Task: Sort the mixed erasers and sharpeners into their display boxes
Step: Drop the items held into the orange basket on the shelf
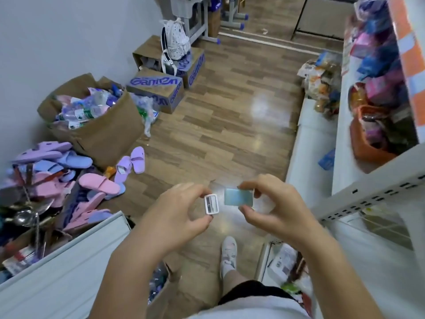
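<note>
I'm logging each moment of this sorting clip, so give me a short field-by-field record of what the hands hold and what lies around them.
left hand: left hand pinches a white sharpener between thumb and fingers
right hand: right hand pinches a pale blue eraser by its edges
items: side by side, apart, held over the wooden floor
display boxes: none clearly in view
left side: heap of slippers; cardboard box of plastic bottles
right side: white shelving with packaged goods
below: person's shoe
</note>
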The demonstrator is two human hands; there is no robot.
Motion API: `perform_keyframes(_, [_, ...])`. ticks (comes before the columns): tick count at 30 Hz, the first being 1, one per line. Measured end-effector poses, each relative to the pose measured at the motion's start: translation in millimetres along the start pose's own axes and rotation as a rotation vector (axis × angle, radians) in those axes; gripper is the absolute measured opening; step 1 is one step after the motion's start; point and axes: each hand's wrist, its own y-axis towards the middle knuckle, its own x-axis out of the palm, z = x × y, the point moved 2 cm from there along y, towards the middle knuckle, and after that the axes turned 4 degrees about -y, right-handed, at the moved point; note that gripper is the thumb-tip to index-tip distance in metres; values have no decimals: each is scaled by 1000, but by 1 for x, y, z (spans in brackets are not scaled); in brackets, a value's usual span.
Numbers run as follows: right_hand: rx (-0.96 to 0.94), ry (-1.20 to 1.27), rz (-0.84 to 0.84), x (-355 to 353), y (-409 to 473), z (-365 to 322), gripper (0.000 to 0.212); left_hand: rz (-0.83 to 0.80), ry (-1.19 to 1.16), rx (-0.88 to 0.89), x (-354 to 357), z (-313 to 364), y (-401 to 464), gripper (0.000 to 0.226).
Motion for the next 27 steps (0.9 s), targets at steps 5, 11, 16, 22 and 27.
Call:
perform_keyframes(5, [86, 34, 45, -37, 62, 49, 36, -31, 27, -31, -12, -6, 82, 36])
perform_keyframes(11, [103, 45, 32, -63, 108, 83, 32, -78, 52, 10, -18, 4, 165, 38])
perform_keyframes(16, [123, 29, 8, -73, 149, 111, 30, -125, 72, 69, -26, 7, 225, 37])
perform_keyframes(22, [130, -26, 3, -76, 224, 153, 26, -127, 81, 75, -42, -23, 308, 21])
perform_keyframes(27, [144, -75, 7, -80, 311, 183, 31, -193, 64, 96, -71, -64, 396, 37])
